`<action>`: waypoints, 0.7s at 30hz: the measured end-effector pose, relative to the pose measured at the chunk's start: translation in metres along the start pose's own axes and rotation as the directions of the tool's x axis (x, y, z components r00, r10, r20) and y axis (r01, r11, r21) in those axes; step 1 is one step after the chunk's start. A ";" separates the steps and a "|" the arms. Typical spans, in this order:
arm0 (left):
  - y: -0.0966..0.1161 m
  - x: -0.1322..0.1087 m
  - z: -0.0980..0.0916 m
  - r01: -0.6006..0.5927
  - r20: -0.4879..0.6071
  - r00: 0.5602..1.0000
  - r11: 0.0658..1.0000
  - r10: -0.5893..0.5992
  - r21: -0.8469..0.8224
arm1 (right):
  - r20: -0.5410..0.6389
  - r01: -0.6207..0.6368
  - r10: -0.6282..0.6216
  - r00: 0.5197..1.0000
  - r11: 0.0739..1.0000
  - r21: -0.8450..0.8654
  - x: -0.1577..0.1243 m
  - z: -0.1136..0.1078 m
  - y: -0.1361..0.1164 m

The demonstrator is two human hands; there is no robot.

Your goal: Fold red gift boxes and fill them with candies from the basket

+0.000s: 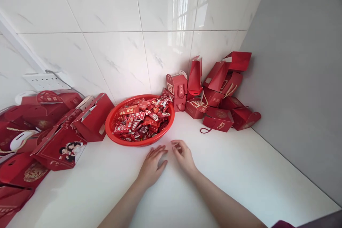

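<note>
My left hand [153, 165] lies flat on the white counter [240, 174] with fingers stretched toward the red basket [110, 123]. My right hand [183, 155] rests beside it, fingers loosely curled and apart, holding nothing. Both hands sit just in front of the basket, which is heaped with red wrapped candies [141, 119]. Neither hand touches the basket.
A pile of small red gift boxes [216, 92] stands in the back right corner against the tiled wall and grey side wall [299, 78]. Larger red gift bags and flat boxes [58, 139] crowd the left side. A white power strip [44, 81] lies behind them.
</note>
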State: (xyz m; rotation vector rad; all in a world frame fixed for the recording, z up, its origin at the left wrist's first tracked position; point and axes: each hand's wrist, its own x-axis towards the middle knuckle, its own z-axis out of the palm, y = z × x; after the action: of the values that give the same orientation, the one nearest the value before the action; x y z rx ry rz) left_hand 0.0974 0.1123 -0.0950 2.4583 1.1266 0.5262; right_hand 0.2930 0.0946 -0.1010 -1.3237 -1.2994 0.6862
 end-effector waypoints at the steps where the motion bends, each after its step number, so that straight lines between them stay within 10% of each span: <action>1: -0.001 -0.001 -0.001 -0.011 0.003 1.000 1.000 0.011 -0.006 | -0.088 0.015 -0.019 0.996 0.999 -0.046 0.008 -0.015 0.001; 7: -0.002 0.000 -0.004 -0.030 0.012 0.999 1.000 0.030 -0.005 | -0.492 -0.107 -0.073 0.868 0.938 -0.329 0.082 -0.126 0.005; 9: -0.001 0.001 -0.003 -0.020 0.019 1.000 1.000 0.020 -0.001 | -0.483 -0.260 -0.122 0.867 0.717 -0.647 0.104 -0.145 0.004; 13: 0.003 -0.001 -0.002 -0.008 0.038 0.999 1.000 0.009 -0.008 | -0.561 -0.543 0.088 0.823 0.412 -0.732 0.127 -0.157 0.001; 21: 0.011 -0.019 -0.005 -0.024 0.070 0.997 1.000 0.025 -0.013 | -0.599 -0.653 0.261 0.757 0.309 -0.691 0.121 -0.162 0.001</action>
State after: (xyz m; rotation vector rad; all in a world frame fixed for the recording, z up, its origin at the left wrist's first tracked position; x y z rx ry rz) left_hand 0.0904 0.0918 -0.0883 2.4631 1.0632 0.4494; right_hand 0.4715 0.1598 -0.0309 -2.6616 -0.8853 -0.0006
